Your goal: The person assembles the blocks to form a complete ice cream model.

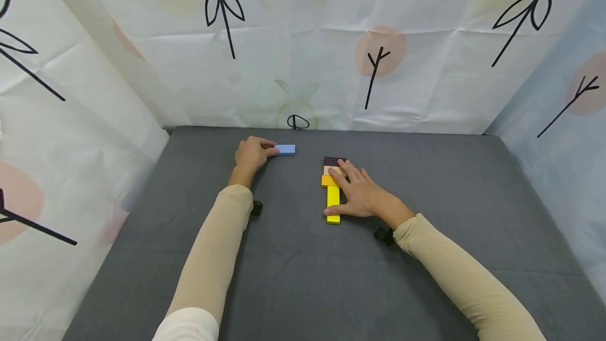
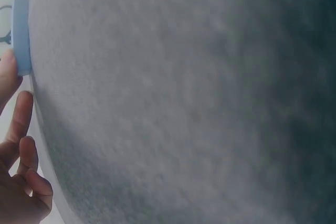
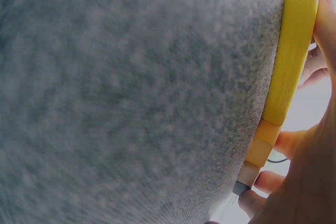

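Observation:
At the far side of the table, my left hand (image 1: 251,154) pinches the left end of a light blue rectangular block (image 1: 286,150) between thumb and fingers. The left wrist view has the blue block (image 2: 21,35) at its left edge, the thumb against its end. Nearer the middle, my right hand (image 1: 362,196) lies with fingers spread along a line of blocks. Its thumb touches the long yellow block (image 1: 333,199); the fingers reach over an orange block (image 1: 326,181), a pale cream block (image 1: 327,170) and a dark brown block (image 1: 331,161), partly hiding them.
The blocks stand on a table with a dark grey cloth (image 1: 293,278). White curtains (image 1: 303,78) with drawn black plants hang behind the far edge and along both sides. A small black device shows at each wrist.

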`<state>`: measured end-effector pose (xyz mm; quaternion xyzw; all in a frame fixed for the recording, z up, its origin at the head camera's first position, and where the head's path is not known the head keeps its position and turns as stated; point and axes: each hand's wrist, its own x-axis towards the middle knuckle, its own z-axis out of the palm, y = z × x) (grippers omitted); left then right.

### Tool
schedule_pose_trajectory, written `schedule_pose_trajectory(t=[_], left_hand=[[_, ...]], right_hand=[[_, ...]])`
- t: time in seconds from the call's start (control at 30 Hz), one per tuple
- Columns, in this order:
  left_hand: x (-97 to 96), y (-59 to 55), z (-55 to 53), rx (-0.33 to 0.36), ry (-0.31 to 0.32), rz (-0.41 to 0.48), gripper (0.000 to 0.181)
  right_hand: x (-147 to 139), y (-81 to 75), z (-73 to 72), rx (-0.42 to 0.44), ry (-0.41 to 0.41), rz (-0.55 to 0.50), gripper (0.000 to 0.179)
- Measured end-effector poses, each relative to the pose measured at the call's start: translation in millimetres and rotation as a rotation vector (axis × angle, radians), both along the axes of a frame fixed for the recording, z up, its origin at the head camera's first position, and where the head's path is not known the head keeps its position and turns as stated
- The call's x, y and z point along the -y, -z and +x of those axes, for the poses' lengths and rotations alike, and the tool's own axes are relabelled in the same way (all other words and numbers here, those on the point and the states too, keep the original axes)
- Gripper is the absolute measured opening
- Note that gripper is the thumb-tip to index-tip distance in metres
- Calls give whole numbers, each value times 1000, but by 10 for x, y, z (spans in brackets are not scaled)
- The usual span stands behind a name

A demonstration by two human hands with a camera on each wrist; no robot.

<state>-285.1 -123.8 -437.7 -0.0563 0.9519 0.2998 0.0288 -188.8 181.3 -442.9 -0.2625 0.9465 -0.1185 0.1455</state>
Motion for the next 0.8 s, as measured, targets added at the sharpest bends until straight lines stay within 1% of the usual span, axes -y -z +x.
schedule_pose_trajectory(t=[0.13, 0.4, 0.57, 0.8], left_hand=[[-52, -2, -10, 10, -6, -2, 32], [-192, 13, -30, 8, 7, 19, 32], [-292, 14, -53, 24, 22, -8, 34], [-411, 0, -58, 23, 33, -26, 31]], right_hand=[[-1, 2, -6, 6, -1, 3, 109], [2, -3, -15, 26, 8, 20, 111], [5, -7, -17, 29, 10, 17, 110], [13, 5, -23, 20, 13, 13, 110]])
